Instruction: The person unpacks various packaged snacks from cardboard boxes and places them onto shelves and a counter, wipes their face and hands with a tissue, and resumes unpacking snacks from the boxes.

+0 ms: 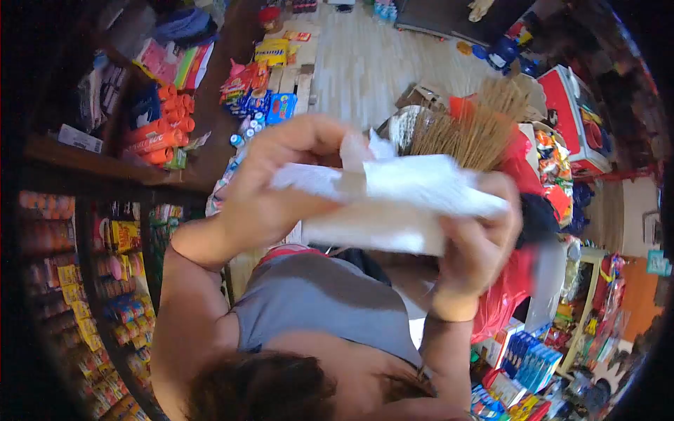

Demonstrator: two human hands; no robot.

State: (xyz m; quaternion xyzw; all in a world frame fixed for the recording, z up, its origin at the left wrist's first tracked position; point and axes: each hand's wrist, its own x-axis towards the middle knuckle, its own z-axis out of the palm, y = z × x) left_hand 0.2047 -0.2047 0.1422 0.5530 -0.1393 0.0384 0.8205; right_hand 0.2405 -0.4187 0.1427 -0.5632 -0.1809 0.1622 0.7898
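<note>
Holding up a white, paper-like bundle (421, 179) at the centre of the frame, both hands have their fingers clamped on it. The left hand (288, 175) grips its left end, fingertips over the upper edge and thumb along the near face; the right hand (484, 235) pinches its right end. The bundle is blurred, so whether it is paper or cloth I cannot tell; a flat, paler part shows along its lower side. Straw-coloured bristles (456, 133) stand just behind it, upper right of centre, near a red and white box (570, 119). A grey top (319, 295) fills the lower middle. In the upper left, orange tubes (161, 137) lie grouped together; to their right are a yellow pack (272, 52) and a blue pack (281, 108), beside the pale floor (354, 63).
</note>
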